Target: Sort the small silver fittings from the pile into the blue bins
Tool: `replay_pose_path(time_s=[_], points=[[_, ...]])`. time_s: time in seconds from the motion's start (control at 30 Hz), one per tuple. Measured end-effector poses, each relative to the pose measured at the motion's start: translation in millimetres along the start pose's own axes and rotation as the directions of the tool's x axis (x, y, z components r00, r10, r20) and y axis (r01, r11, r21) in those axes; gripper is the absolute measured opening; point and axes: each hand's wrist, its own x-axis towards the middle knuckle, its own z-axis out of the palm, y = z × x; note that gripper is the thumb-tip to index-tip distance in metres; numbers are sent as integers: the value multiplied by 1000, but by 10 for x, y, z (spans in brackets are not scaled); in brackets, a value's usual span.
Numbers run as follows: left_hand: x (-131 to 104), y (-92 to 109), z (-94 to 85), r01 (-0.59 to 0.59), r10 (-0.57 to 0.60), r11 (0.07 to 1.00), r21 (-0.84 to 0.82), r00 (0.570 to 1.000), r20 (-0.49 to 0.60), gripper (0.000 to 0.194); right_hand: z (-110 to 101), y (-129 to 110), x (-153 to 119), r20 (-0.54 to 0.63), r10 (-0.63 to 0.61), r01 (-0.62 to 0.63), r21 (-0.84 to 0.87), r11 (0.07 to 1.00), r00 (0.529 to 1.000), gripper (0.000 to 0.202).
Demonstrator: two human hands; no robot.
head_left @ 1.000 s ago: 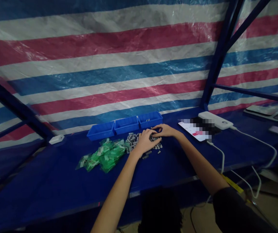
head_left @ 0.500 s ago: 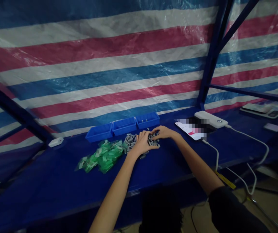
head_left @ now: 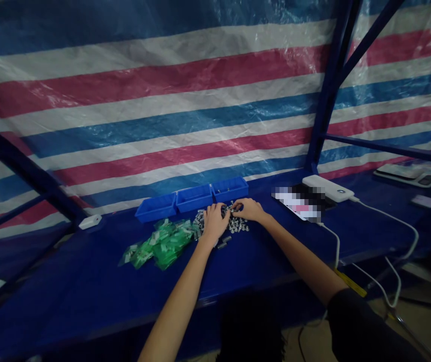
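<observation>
My left hand (head_left: pixel 214 223) is over the middle of a heap of small metal parts, fingers curled and thumb drawn in near the fingertips. Whatever it holds is too small to make out. My right hand (head_left: pixel 250 209) comes in from the other side, thumb and forefinger pinched at the heap's upper edge. Its fingertips nearly meet the left ones. Short grey metal cylinders (head_left: pixel 199 220) lie left of the left hand, and a few more cylinders (head_left: pixel 223 243) lie in front. Small shiny screws (head_left: pixel 240 226) are spread below the right hand.
Three blue bins (head_left: pixel 195 197) stand in a row behind the heap; the right one holds a few small parts. Green plastic bags (head_left: pixel 168 244) lie to the left. At right are a phone (head_left: pixel 294 205), a white power bank (head_left: pixel 327 187) and a white cable (head_left: pixel 338 246).
My left hand has drawn back left and its thumb has closed in toward the fingers, uncovering more screws. My right hand has shifted slightly left, still pinching at the heap.
</observation>
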Motion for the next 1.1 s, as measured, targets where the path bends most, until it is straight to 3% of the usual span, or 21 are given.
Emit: replay_pose_path(time_s=[0.2, 0.47, 0.57, 0.7, 0.8, 1.1], points=[[8, -28, 56, 2, -2, 1000, 1, 998, 67, 32, 15, -24, -1, -59, 4, -5, -16, 1000, 998, 13], [8, 1, 34, -18, 21, 991, -131, 1000, 22, 25, 42, 40, 39, -77, -1, 10, 110, 994, 997, 15], [20, -7, 33, -6, -4, 977, -212, 999, -45, 21, 78, 88, 94, -123, -2, 30, 224, 974, 992, 18], [51, -25, 54, -55, 0, 947, -317, 985, -171, 20, 92, 72, 148, -183, 36, 65, 520, 852, 982, 28], [65, -23, 56, -117, 39, 922, -369, 976, -213, 20, 82, -14, 131, -112, 94, 12, 703, 711, 989, 34], [59, 42, -33, -158, 22, 899, -409, 948, -317, 13, 39, -116, 79, 146, 163, -206, 859, 468, 976, 41]])
